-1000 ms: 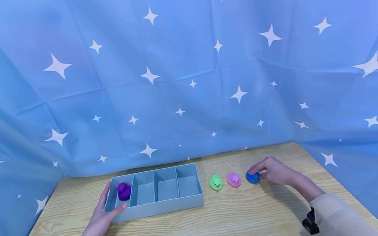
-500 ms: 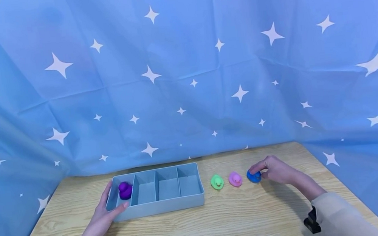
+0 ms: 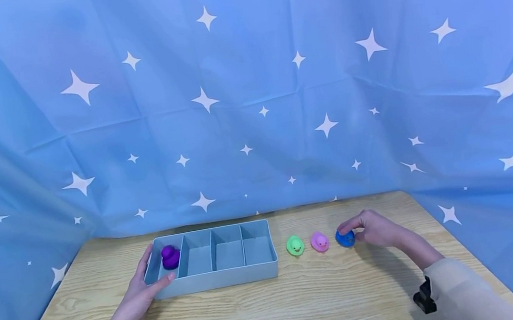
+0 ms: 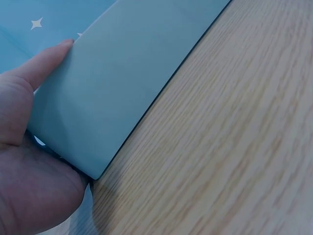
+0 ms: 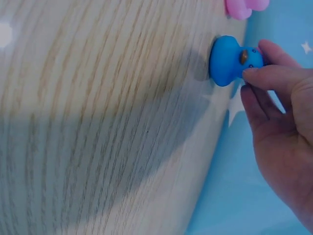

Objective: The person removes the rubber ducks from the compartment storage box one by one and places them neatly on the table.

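A grey-blue divided box with several compartments lies on the left half of the table. My left hand grips its left end, thumb along the front wall and fingers at the far left side; the left wrist view shows the thumb against the wall, other fingers mostly hidden. A purple rubber duck sits in the leftmost compartment. On the right, my right hand pinches a blue rubber duck by its head between thumb and fingers. That duck's base appears to rest on the tabletop.
Between box and right hand, a green rubber duck and a pink rubber duck stand in a row with the blue one. The wooden table ends at a blue star-patterned curtain behind and at the sides.
The head view has shifted very slightly. Both hands, the box and the ducks keep their places, with the right hand on the blue rubber duck throughout.
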`<move>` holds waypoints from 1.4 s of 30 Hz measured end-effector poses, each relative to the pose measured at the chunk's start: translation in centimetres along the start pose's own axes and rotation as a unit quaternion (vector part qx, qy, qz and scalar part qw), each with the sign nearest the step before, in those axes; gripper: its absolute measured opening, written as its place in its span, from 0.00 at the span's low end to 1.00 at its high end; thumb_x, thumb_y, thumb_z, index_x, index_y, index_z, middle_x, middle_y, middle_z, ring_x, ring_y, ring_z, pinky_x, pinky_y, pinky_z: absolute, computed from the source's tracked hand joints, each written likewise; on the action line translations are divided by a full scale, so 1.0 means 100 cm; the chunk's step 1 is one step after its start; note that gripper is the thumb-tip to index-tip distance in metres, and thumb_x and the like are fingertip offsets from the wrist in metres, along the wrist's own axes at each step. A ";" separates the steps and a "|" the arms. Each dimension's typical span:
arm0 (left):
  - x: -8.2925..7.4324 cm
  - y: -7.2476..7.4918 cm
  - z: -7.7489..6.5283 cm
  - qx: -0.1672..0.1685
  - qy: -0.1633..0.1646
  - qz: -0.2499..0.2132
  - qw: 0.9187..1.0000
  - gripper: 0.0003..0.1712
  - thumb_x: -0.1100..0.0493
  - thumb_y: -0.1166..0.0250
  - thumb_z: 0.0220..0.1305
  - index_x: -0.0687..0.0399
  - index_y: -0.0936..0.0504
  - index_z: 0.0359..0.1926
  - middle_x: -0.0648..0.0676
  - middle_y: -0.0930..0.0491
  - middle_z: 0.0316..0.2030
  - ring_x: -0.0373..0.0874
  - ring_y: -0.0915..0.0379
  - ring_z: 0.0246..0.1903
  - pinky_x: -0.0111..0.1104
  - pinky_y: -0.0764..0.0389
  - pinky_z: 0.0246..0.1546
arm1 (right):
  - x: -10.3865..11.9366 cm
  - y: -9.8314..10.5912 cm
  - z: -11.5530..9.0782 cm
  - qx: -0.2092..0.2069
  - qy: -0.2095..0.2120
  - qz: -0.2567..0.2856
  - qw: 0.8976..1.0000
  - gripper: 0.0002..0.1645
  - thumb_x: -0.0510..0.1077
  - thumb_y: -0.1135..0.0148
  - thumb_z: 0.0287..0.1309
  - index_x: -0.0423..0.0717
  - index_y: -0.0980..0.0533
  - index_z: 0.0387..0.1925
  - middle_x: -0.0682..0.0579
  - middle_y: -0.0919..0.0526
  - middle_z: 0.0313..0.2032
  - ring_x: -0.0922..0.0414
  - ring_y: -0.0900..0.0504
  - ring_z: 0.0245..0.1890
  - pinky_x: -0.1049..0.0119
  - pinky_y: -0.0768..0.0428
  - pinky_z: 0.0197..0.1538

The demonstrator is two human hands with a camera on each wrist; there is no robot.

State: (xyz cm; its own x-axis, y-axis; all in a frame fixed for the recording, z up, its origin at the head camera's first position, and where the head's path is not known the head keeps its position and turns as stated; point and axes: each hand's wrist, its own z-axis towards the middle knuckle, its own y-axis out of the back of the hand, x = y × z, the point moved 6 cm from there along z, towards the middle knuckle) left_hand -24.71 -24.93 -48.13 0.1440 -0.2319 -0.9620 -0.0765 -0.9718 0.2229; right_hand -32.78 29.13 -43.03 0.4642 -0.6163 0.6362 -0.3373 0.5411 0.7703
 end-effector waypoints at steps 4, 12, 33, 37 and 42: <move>0.000 0.001 0.000 -0.002 0.000 -0.001 1.000 0.63 0.53 0.31 0.69 0.34 0.72 0.82 0.58 0.81 0.80 0.66 0.87 0.76 0.72 0.67 0.68 | 0.005 0.007 0.000 0.001 -0.008 0.026 1.000 0.19 0.22 0.37 0.55 0.32 0.14 0.48 0.36 0.16 0.54 0.31 0.23 0.60 0.42 0.23 0.59; 0.004 0.003 0.000 -0.004 0.005 -0.002 1.000 0.63 0.55 0.32 0.70 0.34 0.73 0.82 0.59 0.81 0.80 0.67 0.87 0.76 0.72 0.68 0.68 | 0.025 0.014 0.006 0.000 -0.018 0.058 0.998 0.21 0.27 0.37 0.62 0.34 0.18 0.57 0.38 0.18 0.59 0.35 0.25 0.63 0.43 0.24 0.61; 0.005 0.001 0.001 -0.005 -0.004 -0.002 1.000 0.63 0.55 0.31 0.69 0.34 0.72 0.82 0.59 0.80 0.80 0.69 0.85 0.76 0.73 0.67 0.68 | 0.107 -0.021 0.058 0.013 0.028 0.149 0.988 0.24 0.36 0.35 0.68 0.32 0.24 0.63 0.40 0.18 0.58 0.41 0.22 0.61 0.66 0.19 0.57; 0.004 0.000 0.002 -0.007 -0.008 -0.005 1.000 0.63 0.56 0.31 0.68 0.35 0.71 0.83 0.60 0.79 0.80 0.69 0.84 0.76 0.72 0.67 0.68 | 0.119 -0.034 0.069 0.027 0.034 0.142 0.989 0.24 0.37 0.35 0.68 0.35 0.23 0.63 0.43 0.17 0.58 0.43 0.20 0.60 0.65 0.20 0.58; 0.001 0.000 0.002 -0.004 -0.006 -0.007 1.000 0.63 0.54 0.30 0.68 0.35 0.71 0.83 0.59 0.80 0.80 0.66 0.85 0.76 0.70 0.68 0.69 | 0.137 -0.050 0.086 0.043 0.035 0.145 0.988 0.23 0.37 0.35 0.68 0.37 0.22 0.63 0.43 0.17 0.58 0.45 0.20 0.60 0.61 0.19 0.59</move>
State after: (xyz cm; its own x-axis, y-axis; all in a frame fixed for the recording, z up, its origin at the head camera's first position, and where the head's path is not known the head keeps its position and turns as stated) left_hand -24.88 -24.96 -48.29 0.1322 -0.2174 -0.9671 -0.0667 -0.9754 0.2102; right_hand -31.78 13.10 -37.80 0.3933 -0.3998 0.8279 -0.5314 0.6360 0.5596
